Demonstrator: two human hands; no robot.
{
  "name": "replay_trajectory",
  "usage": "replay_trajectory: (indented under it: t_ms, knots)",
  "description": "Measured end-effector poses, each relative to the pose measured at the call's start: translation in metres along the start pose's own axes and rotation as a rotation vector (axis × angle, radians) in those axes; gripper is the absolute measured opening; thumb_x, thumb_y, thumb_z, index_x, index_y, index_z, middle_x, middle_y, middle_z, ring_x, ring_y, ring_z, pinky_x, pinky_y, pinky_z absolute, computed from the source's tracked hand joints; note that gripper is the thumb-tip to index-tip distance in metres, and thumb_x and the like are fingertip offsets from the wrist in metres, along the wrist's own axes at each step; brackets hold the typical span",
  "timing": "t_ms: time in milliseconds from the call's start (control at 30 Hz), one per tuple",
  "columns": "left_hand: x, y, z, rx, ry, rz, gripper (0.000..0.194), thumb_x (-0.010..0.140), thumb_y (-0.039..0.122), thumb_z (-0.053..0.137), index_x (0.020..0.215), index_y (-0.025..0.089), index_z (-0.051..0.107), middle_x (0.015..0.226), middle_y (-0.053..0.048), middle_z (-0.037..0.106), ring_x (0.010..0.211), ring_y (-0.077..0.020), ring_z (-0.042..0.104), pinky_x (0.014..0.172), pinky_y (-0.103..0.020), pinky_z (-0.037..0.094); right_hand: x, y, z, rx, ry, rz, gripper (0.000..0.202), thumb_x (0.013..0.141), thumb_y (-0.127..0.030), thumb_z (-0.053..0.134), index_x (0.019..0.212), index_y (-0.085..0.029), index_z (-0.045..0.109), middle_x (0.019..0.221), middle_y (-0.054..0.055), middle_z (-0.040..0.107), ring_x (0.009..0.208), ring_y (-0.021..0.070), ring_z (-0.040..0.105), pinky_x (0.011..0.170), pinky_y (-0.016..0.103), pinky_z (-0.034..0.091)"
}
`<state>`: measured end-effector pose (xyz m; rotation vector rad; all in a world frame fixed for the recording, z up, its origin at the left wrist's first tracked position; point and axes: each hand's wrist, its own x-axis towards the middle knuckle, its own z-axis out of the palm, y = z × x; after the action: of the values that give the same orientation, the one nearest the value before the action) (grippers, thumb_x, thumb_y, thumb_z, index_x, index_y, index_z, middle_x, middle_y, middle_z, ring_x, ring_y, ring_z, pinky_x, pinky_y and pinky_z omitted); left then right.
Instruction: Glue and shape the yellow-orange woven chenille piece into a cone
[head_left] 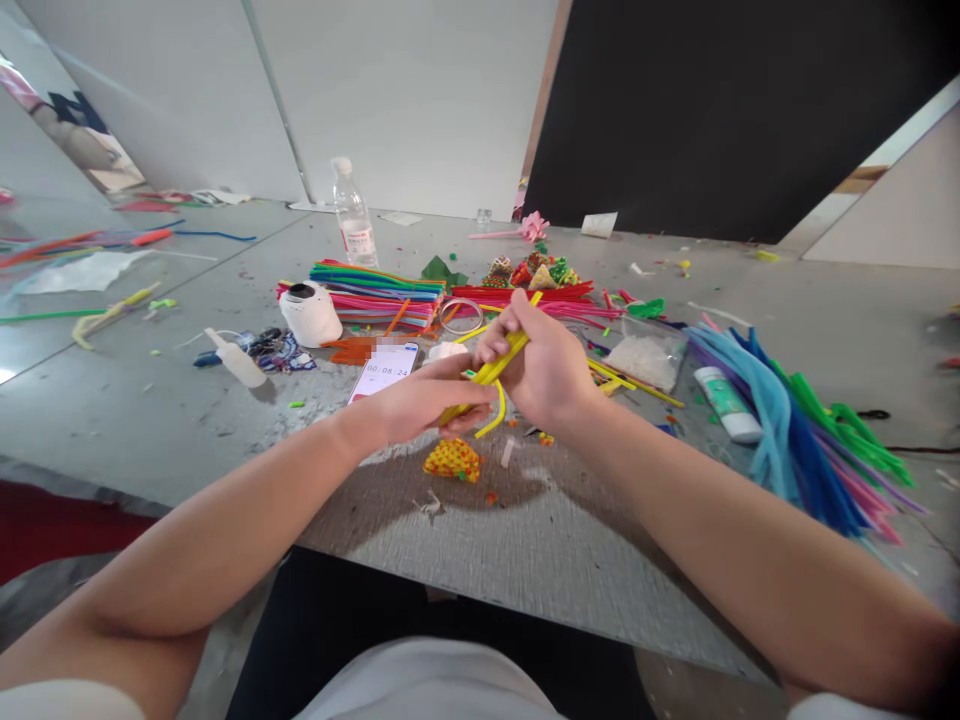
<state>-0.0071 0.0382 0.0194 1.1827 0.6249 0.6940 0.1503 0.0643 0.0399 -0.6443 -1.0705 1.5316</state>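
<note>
Several yellow pipe cleaners (491, 370) run slanting between my two hands, held above the table. My left hand (431, 398) is closed round their lower end, and my right hand (541, 362) grips the upper part with curled fingers. One yellow stem bends down in a curve below the bundle. Just beneath my hands lies a small yellow piece with red dots (452, 460), with a short white stick (508, 453) to its right. Near my left wrist rests a phone (386, 372) showing a running timer. My palms and fingers hide part of the bundle.
Bundles of coloured pipe cleaners (375, 290) lie behind my hands, by a white container (311, 315) and a plastic bottle (354, 215). A glue bottle (236, 360) is on the left. Blue and green stems (780, 420) and a white-and-green tube (727, 405) lie right.
</note>
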Motion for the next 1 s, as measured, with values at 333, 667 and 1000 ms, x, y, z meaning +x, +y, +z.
replay_trajectory:
  t_ms: [333,667,1000]
  knots:
    - [0.015,0.001,-0.011,-0.47,0.25,-0.009,0.027,0.101,0.023,0.051,0.075,0.015,0.056,0.06,0.005,0.038,0.047,-0.0056,0.039,0.044,-0.017,0.031,0.003,-0.007,-0.015,-0.944,0.131,-0.593,0.015,0.094,-0.029,0.065,0.091,-0.024,0.05,0.074,-0.002,0.049,0.065,0.0148,0.047,0.063,0.032,0.038]
    - [0.018,0.001,-0.003,-0.686,0.371,0.057,0.032,0.108,0.025,0.043,0.085,0.014,0.062,0.075,-0.002,0.063,0.063,-0.0103,0.059,0.059,-0.022,0.048,-0.005,0.014,-0.012,-1.598,-0.297,-0.679,0.01,0.091,-0.019,0.067,0.1,-0.015,0.067,0.101,0.013,0.069,0.097,0.0273,0.057,0.088,0.041,0.046]
    - [0.015,0.001,0.0,-0.608,0.396,-0.078,0.034,0.109,0.03,0.041,0.085,0.015,0.061,0.071,-0.002,0.059,0.06,-0.0125,0.059,0.058,-0.026,0.051,-0.007,0.021,-0.009,-1.596,-0.231,-0.601,0.018,0.099,-0.02,0.055,0.087,-0.017,0.069,0.097,0.009,0.073,0.097,0.0229,0.061,0.09,0.035,0.046]
